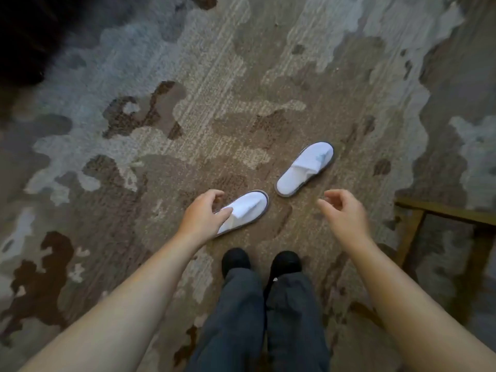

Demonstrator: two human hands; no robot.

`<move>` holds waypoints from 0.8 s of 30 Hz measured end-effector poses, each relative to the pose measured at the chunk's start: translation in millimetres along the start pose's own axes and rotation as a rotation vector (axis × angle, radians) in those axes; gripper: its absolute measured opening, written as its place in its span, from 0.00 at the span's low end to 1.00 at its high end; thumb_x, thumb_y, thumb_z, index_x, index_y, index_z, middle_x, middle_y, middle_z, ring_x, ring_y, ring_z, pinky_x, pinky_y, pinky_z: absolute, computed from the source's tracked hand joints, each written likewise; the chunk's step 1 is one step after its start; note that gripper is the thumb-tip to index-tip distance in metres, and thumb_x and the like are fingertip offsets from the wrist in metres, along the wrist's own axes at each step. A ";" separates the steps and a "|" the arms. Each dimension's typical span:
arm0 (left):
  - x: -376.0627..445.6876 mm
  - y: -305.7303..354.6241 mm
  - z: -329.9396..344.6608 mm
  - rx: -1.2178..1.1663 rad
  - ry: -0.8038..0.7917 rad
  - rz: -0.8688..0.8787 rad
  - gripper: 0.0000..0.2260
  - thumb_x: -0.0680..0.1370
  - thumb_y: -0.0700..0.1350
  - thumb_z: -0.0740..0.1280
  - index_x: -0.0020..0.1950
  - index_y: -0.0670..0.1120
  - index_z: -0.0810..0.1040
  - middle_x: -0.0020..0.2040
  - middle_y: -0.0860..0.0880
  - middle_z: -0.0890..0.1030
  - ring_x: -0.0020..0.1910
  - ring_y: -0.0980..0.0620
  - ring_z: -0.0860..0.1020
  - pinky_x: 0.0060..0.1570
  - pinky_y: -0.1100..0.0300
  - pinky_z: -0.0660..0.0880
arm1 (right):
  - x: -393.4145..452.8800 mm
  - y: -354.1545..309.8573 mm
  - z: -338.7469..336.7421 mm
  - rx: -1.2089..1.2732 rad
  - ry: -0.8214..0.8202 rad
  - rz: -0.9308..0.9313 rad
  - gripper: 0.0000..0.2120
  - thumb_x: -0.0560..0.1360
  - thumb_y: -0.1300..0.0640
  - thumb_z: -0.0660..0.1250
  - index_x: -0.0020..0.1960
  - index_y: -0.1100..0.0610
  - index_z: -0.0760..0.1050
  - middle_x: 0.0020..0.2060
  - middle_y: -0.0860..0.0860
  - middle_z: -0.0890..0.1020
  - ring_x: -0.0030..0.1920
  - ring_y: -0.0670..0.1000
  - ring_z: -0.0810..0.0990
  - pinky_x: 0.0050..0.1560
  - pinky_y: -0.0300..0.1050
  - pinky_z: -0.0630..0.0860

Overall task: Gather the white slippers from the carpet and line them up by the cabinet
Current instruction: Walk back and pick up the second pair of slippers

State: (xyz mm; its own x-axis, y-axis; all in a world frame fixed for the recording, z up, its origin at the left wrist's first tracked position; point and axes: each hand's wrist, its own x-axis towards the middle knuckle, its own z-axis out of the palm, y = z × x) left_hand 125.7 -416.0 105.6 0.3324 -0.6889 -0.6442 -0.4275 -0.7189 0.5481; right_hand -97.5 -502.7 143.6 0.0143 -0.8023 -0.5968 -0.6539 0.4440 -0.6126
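Observation:
Two white slippers with grey soles lie on the patterned carpet (pixel 161 124) in front of my feet. The nearer slipper (pixel 248 208) points up and to the right; its heel end is hidden behind my left hand (pixel 204 213). That hand hangs over it with fingers curled and apart, holding nothing. The farther slipper (pixel 306 167) lies a little beyond and to the right, also angled toward the upper right. My right hand (pixel 345 210) hovers below and right of it, fingers loosely spread and empty. No cabinet is in view.
My two black shoes (pixel 261 261) and dark trousers stand just behind the slippers. A wooden frame of some furniture (pixel 410 226) stands at the right edge. A dark shape (pixel 24 36) fills the top left corner.

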 end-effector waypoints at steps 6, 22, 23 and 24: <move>155.3 -82.5 102.8 0.075 -0.037 -0.030 0.20 0.72 0.47 0.67 0.63 0.44 0.69 0.64 0.42 0.73 0.60 0.44 0.72 0.58 0.54 0.68 | 162.6 118.6 94.0 -0.057 0.047 0.102 0.19 0.72 0.55 0.65 0.61 0.59 0.69 0.56 0.57 0.76 0.55 0.55 0.74 0.57 0.55 0.74; 284.9 -209.0 233.9 0.395 -0.035 0.145 0.37 0.58 0.59 0.74 0.64 0.54 0.66 0.62 0.46 0.65 0.62 0.46 0.59 0.61 0.52 0.54 | 318.0 249.9 229.8 -0.182 0.400 0.317 0.42 0.62 0.43 0.73 0.64 0.65 0.60 0.68 0.61 0.60 0.67 0.63 0.59 0.67 0.58 0.56; 283.0 -210.2 236.0 0.404 -0.013 0.152 0.36 0.59 0.59 0.74 0.64 0.54 0.66 0.61 0.46 0.65 0.62 0.46 0.59 0.60 0.53 0.54 | 317.0 250.9 231.2 -0.176 0.403 0.292 0.41 0.62 0.44 0.73 0.64 0.65 0.60 0.69 0.60 0.59 0.67 0.63 0.59 0.67 0.58 0.56; 281.6 -210.5 238.7 0.411 0.006 0.155 0.36 0.59 0.58 0.74 0.64 0.53 0.67 0.61 0.46 0.66 0.62 0.46 0.60 0.59 0.53 0.54 | 316.4 251.8 232.0 -0.171 0.402 0.264 0.40 0.62 0.45 0.73 0.64 0.64 0.61 0.70 0.59 0.58 0.67 0.63 0.58 0.67 0.58 0.56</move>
State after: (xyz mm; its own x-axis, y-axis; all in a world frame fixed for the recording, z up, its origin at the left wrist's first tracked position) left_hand 108.7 -436.4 -318.5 0.2423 -0.7873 -0.5670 -0.7715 -0.5107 0.3794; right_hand -82.2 -552.2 -319.7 -0.4383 -0.7766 -0.4526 -0.7107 0.6077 -0.3545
